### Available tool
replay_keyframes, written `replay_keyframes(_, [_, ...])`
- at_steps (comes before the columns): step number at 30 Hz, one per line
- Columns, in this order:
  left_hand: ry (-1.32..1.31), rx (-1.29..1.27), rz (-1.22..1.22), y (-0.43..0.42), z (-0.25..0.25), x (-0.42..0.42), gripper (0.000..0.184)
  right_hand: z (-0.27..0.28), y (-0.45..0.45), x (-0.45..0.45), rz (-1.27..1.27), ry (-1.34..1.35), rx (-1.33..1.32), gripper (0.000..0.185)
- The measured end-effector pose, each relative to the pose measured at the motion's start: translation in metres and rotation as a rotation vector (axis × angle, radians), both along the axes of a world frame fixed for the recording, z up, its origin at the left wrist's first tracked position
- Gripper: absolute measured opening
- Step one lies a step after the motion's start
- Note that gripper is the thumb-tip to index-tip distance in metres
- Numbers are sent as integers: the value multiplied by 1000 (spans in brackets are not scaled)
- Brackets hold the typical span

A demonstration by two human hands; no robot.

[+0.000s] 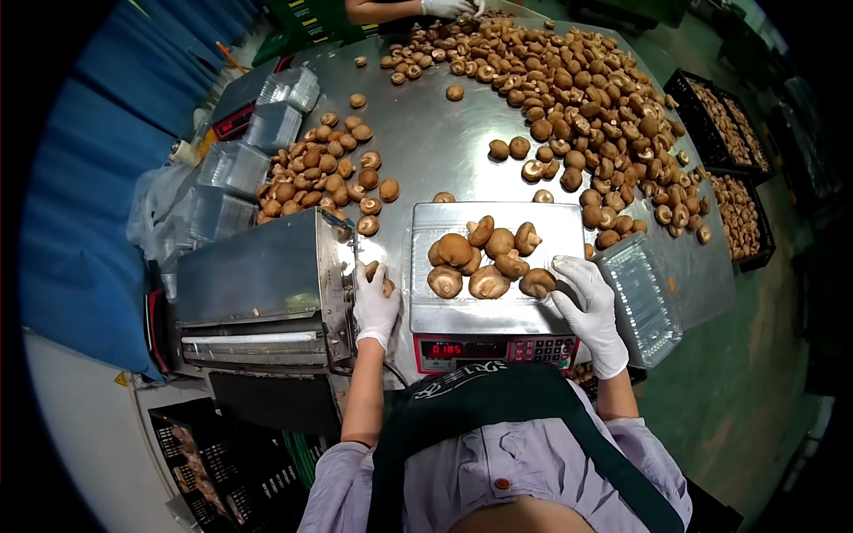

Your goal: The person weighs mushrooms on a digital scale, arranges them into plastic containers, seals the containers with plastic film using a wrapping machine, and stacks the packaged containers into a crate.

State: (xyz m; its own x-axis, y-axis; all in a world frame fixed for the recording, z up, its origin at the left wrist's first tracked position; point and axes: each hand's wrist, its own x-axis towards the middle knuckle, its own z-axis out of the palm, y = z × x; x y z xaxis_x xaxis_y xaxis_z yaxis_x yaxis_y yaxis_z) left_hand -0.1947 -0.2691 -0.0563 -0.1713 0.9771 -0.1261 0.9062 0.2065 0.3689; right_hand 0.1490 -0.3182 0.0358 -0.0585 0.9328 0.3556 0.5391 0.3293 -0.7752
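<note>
A digital scale (426, 306) with a metal pan stands right in front of me, its red display reading about 0.185. Several brown shiitake mushrooms (489, 282) lie on the pan. My right hand (590, 311), in a white glove, is at the pan's right edge with fingers apart, close beside the nearest shiitake mushroom (537, 283); I cannot tell whether they touch. Left of the scale, my gloved left hand (377, 309) has its fingers curled round a shiitake mushroom (388, 287), partly hidden by the glove.
A large mushroom pile (586, 89) covers the table's far right; a smaller one (311, 169) lies left. Clear plastic trays (233, 169) are stacked left, and another tray (640, 298) lies right. A metal machine (253, 271) stands left. Another person's gloved hands (449, 8) work opposite.
</note>
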Motion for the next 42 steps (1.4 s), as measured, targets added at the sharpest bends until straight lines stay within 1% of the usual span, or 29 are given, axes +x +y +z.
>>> replay_keyframes(3, [57,-15,81,8,14,-2,50,7,8,-2,-3,-35,1,40])
replay_keyframes(5, [77,37,87,12,37,3,46,13,19,-5,9,-99,14,40])
replay_keyframes(6, [38,159,67,12,43,5,43,16,26,-7,21,-163,29,40])
replay_keyframes(7, [36,165,66,13,51,8,43,18,34,-10,19,-164,34,40])
replay_keyframes(10, [-371,363,-159,15,76,27,43,20,63,-22,106,-132,59,40])
replay_keyframes(11, [-429,389,-258,15,80,36,45,20,73,-26,103,-134,66,40])
replay_keyframes(13, [-505,329,-398,13,92,55,47,20,92,-36,249,-191,55,39])
replay_keyframes(15, [-444,390,-501,16,86,70,50,12,108,-45,291,-194,59,39])
replay_keyframes(17, [-393,412,-528,22,80,74,50,0,121,-51,457,-294,-150,41])
replay_keyframes(19, [-548,351,-462,27,79,74,51,2,122,-54,450,-260,-171,40])
replay_keyframes(20, [-569,425,-419,27,79,73,49,7,120,-50,417,-206,-195,38])
replay_keyframes(21, [-696,377,-313,25,79,71,48,10,119,-48,385,-152,-221,35])
replay_keyframes(22, [-861,347,-226,24,74,67,47,14,117,-44,348,-18,-150,35])
replay_keyframes(23, [-1023,313,-133,24,69,62,46,23,109,-36,256,66,-269,35])
replay_keyframes(24, [-1199,217,-12,21,77,60,46,32,100,-29,198,200,-327,34])
replay_keyframes(25, [-1208,328,-41,21,81,57,47,35,92,-20,139,335,-382,32])
replay_keyframes(27, [-988,383,47,19,76,48,47,27,82,0,25,115,-323,30])
replay_keyframes(28, [-856,483,44,20,69,45,47,18,77,7,15,20,-297,27])
replay_keyframes(29, [-746,501,98,17,64,45,48,10,68,8,-34,-94,-315,28])
replay_keyframes(31, [-280,509,6,20,25,27,50,-7,62,5,68,-345,-230,31])
replay_keyframes(32, [-283,504,-3,22,18,21,50,-19,57,3,78,-144,-282,34])
replay_keyframes(33, [-215,338,9,25,15,17,48,-17,54,2,67,-196,-238,34])
replay_keyframes(34, [-145,169,24,26,13,13,48,-16,53,0,45,-164,-241,35])
replay_keyframes(35, [-145,168,18,25,11,10,48,-16,52,-1,27,-133,-243,36])
replay_keyframes(36, [-207,235,0,27,14,9,46,-15,52,-1,21,-132,-238,36])
replay_keyframes(38, [-287,378,-41,32,18,6,40,-14,50,-3,-11,48,-243,36])
replay_keyframes(39, [-287,378,-41,32,27,8,40,-16,49,0,-11,48,-243,36])
replay_keyframes(41, [-408,418,-63,32,51,16,38,-24,48,5,-57,275,-308,33])
replay_keyframes(42, [-465,437,-68,31,58,19,35,-20,47,4,-101,277,-284,29])
